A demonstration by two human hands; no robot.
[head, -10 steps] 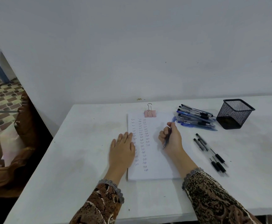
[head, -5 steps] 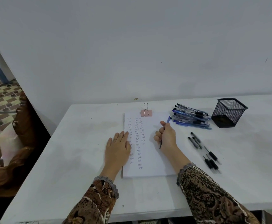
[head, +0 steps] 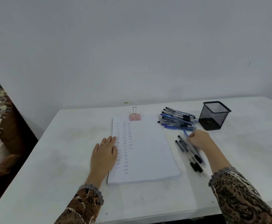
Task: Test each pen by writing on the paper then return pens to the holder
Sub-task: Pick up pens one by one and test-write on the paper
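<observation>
Holding blue pen (head: 185,134), right hand (head: 198,140)

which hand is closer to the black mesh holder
Right. The right hand, gripping a blue pen, is just in front of the mesh holder, to its left. The left hand lies flat on the left edge of the paper, far across the sheet.

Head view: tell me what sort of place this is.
Probably a plain home or office room, set up as a writing desk: a white table against a bare wall, a clipped stack of paper, a mesh pen holder beside a pile of pens.
</observation>
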